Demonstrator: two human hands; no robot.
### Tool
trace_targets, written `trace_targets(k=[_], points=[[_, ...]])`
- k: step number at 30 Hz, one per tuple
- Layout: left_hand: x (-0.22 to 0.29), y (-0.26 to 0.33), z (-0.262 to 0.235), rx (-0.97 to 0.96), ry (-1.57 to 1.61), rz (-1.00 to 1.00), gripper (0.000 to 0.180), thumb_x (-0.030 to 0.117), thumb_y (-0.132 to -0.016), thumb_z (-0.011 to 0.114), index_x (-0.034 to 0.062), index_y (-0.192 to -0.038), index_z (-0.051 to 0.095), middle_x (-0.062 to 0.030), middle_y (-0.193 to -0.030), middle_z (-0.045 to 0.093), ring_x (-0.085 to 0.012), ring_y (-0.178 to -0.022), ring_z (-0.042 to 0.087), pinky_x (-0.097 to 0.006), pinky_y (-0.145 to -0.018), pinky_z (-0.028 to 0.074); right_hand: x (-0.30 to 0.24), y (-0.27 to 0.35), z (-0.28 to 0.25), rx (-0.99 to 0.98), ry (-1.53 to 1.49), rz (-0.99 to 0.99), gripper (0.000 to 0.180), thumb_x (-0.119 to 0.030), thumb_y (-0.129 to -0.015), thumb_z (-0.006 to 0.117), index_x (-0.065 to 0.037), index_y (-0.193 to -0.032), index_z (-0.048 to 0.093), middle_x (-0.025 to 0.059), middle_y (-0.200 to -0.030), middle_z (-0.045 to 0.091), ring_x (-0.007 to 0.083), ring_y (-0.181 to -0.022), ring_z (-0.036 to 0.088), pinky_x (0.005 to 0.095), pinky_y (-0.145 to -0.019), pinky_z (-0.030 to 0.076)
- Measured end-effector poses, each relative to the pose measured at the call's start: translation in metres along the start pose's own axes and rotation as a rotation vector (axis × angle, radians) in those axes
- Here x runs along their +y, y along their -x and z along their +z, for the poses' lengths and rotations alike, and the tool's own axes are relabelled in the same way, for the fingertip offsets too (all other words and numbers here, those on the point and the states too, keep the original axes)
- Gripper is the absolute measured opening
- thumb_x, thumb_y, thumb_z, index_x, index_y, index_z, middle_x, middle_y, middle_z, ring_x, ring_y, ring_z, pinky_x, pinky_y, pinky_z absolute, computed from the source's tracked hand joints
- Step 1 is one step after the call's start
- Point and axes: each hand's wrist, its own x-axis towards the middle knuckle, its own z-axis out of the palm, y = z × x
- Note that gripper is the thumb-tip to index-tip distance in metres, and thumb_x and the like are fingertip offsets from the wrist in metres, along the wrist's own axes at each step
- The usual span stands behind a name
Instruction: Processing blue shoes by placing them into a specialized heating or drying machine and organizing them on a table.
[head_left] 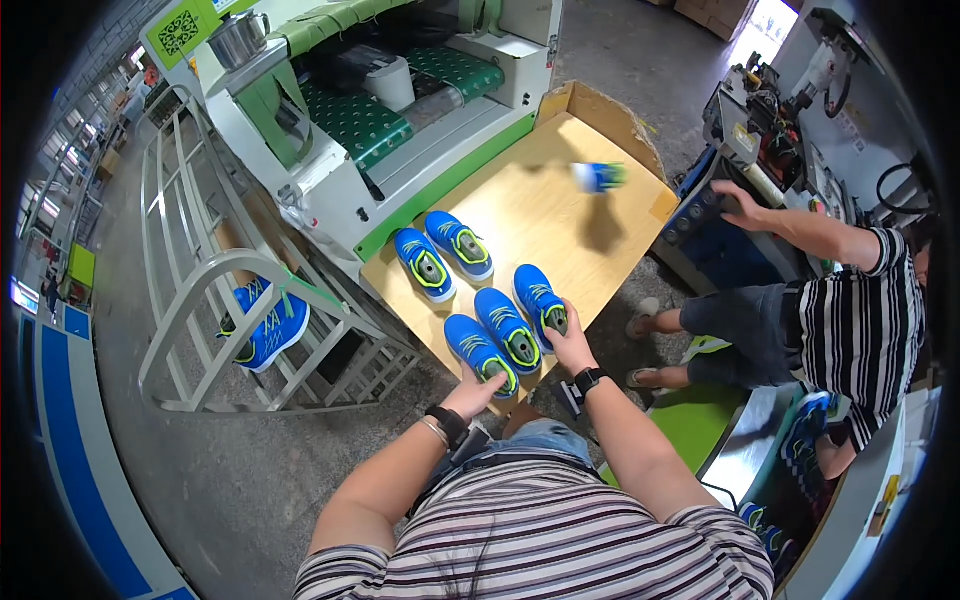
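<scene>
On the wooden board, three blue sneakers stand side by side in front of me, each with a dark last inside its lime-lined collar. My left hand [472, 393] is closed on the heel of the left sneaker [468, 340]. The right sneaker [534, 288] has my right hand [571, 345] closed round its heel, thumb in the collar. Between them stands the middle sneaker [500, 317], pressed against both. Farther left, two more blue sneakers, an outer one [415, 250] and an inner one [452, 232], rest on the board. A blurred blue-and-white shoe [600, 177] appears above the far right of the board.
The wooden board [530, 190] adjoins a white-green machine [440, 160] with a green belt. To the left, a metal rack [215, 330] carries a blue sneaker [272, 322]. At right, a co-worker [850, 320] in stripes reaches toward a machine [740, 140]; more shoes [805, 440] lie nearby.
</scene>
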Motion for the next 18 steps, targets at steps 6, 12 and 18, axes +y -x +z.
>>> trace_targets(k=[6,12,18], points=[[0.033,-0.026,-0.001,0.029,0.116,-0.135,0.049,0.019,-0.096,0.063,0.0088,-0.138,0.04,-0.0088,-0.108,0.063,-0.02,-0.082,0.063,-0.036,-0.06,0.052,-0.002,-0.006,-0.002,0.062,-0.03,0.073,0.074,-0.008,-0.085,0.065,-0.004,-0.149,0.027,0.0258,-0.142,0.041,0.0349,-0.133,0.043,0.0378,-0.111,0.035],[0.071,-0.038,-0.035,-0.147,0.011,-0.2,0.064,0.011,-0.093,0.064,0.0077,-0.147,0.031,-0.013,-0.121,0.061,-0.0241,-0.106,0.064,-0.038,-0.081,0.057,-0.016,-0.015,-0.015,-0.045,-0.124,0.104,0.074,-0.006,-0.088,0.064,-0.004,-0.151,0.025,0.0203,-0.14,0.046,0.0284,-0.13,0.047,0.0352,-0.108,0.038],[0.147,-0.088,-0.027,0.271,-0.619,0.372,0.082,0.021,-0.082,0.072,-0.0021,-0.147,0.027,-0.0327,-0.151,0.017,-0.0481,-0.141,0.025,-0.046,-0.117,0.026,-0.018,-0.034,-0.066,-0.027,-0.06,0.175,0.074,-0.007,-0.087,0.064,-0.002,-0.151,0.026,0.0207,-0.14,0.044,0.0293,-0.131,0.045,0.036,-0.11,0.035]])
